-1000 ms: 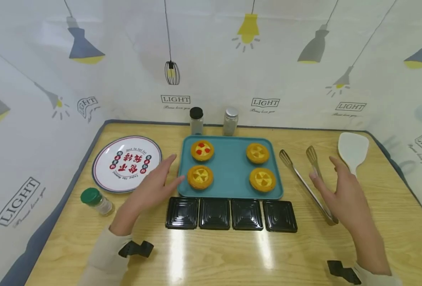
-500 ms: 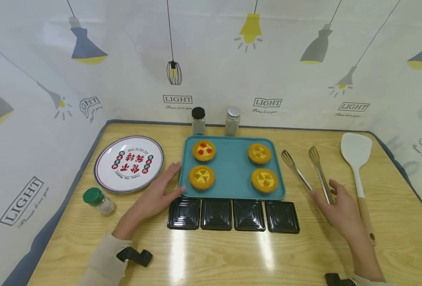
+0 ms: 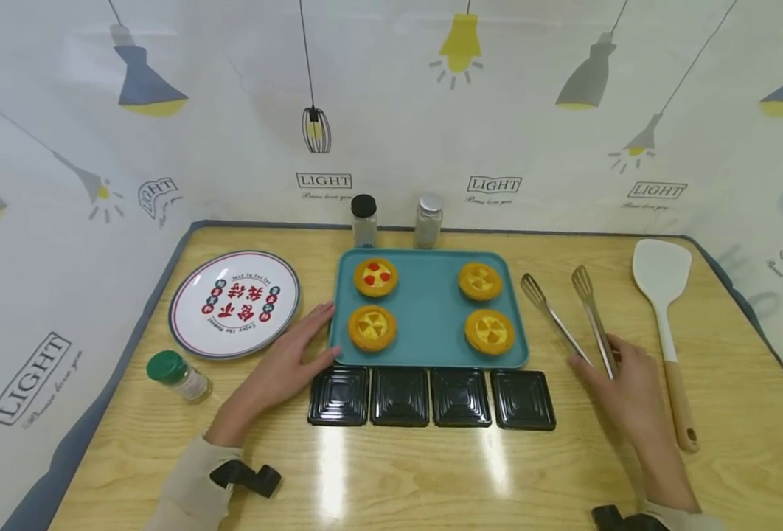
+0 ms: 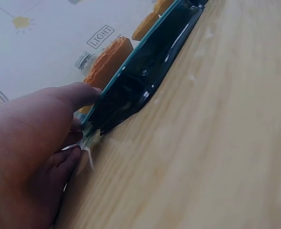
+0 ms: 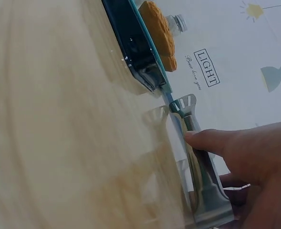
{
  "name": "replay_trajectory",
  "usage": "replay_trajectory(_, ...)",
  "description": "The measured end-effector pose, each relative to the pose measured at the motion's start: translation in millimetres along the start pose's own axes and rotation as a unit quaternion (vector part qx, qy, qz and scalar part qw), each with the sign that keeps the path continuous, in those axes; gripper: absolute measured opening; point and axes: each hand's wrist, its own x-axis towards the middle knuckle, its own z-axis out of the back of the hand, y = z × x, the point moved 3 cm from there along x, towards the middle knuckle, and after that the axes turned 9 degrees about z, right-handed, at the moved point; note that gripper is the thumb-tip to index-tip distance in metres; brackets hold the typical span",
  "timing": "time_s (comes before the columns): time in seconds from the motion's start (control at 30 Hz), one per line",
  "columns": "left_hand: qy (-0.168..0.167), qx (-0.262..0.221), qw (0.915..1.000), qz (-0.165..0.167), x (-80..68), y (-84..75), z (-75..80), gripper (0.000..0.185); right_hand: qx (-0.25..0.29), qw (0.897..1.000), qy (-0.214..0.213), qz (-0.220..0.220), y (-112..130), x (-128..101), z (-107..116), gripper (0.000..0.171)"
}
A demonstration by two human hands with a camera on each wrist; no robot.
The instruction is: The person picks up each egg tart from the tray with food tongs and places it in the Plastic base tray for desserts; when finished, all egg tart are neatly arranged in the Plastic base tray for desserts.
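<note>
A teal tray [image 3: 427,310] holds several round tarts, one with red spots [image 3: 375,276] and plain yellow ones such as [image 3: 489,331]. My left hand [image 3: 285,361] lies flat on the table, its straight fingers and thumb touching the tray's front left corner [image 4: 150,67]. To the right of the tray lie metal tongs [image 3: 556,318]. My right hand [image 3: 624,380] covers their rear end. In the right wrist view its thumb lies on one arm of the tongs [image 5: 197,162] and the fingers curl on the other side.
Several black square containers [image 3: 431,397] stand in a row before the tray. A printed plate [image 3: 235,303] and a green-lidded shaker [image 3: 178,375] are at the left. Two shakers [image 3: 363,220] stand behind the tray. A white spatula [image 3: 660,269] lies far right.
My right hand has come down from above the table onto the rear of the tongs. My left hand has dropped to the table at the tray's corner.
</note>
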Motion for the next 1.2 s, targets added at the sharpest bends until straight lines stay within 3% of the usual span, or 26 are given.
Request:
replay_trajectory(0.47, -0.007, -0.004, 1.0, -0.005, 0.3, -1.6, 1.6, 0.069, -0.002, 0.999, -0.04, -0.011, -5, -2, 4, 0.063)
replay_trajectory(0.7, -0.006, -0.005, 1.0, -0.004, -0.1, -0.3, 0.4, 0.069, -0.015, 0.995, -0.086, -0.043, 12, -10, 26, 0.058)
replay_trajectory(0.93, -0.004, -0.005, 1.0, -0.003, -0.1, 0.7, -0.9, 0.069, 0.005, 0.997, -0.082, 0.008, 38, -28, 51, 0.053)
replay_trajectory(1.2, 0.0, -0.005, 0.9999, 0.009, -0.7, 0.6, 0.3, 0.069, -0.021, 0.99, -0.089, 0.108, 58, -44, 54, 0.053)
